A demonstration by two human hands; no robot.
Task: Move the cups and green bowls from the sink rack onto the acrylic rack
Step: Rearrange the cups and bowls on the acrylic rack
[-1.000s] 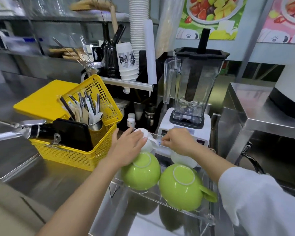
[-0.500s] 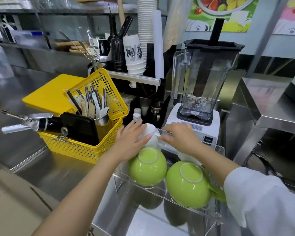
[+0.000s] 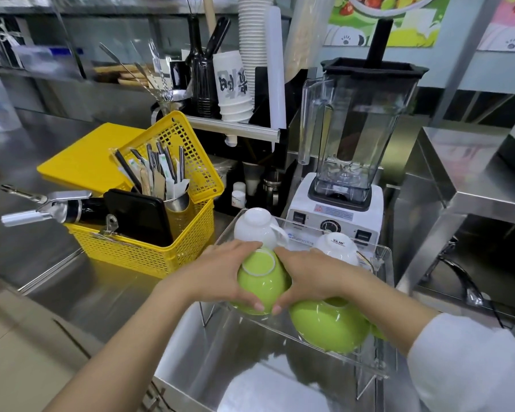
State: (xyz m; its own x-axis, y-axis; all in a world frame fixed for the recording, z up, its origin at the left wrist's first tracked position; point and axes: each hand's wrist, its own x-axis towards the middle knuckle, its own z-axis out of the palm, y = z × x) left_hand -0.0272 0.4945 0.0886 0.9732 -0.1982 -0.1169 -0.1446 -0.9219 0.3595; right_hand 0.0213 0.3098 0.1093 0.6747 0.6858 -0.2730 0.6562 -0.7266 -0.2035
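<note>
Hands cupped both sides of left green bowl [image 3: 260,282], upside-down on acrylic rack [image 3: 381,257] over sink: left hand [image 3: 217,276], right hand [image 3: 312,278] grasping it. I'd seat it level, beside other green bowl [image 3: 327,330], clear of white cups [image 3: 254,226] behind, before letting go.

The upturned base of the white cup [image 3: 336,246] just in front of the blender [image 3: 344,185] reads "YA MI". The blender's white base carries a blue brand word, too blurred to read, and a small red warning label. The paper cups [image 3: 231,84] behind the blender bear large black characters, upside down.
</note>
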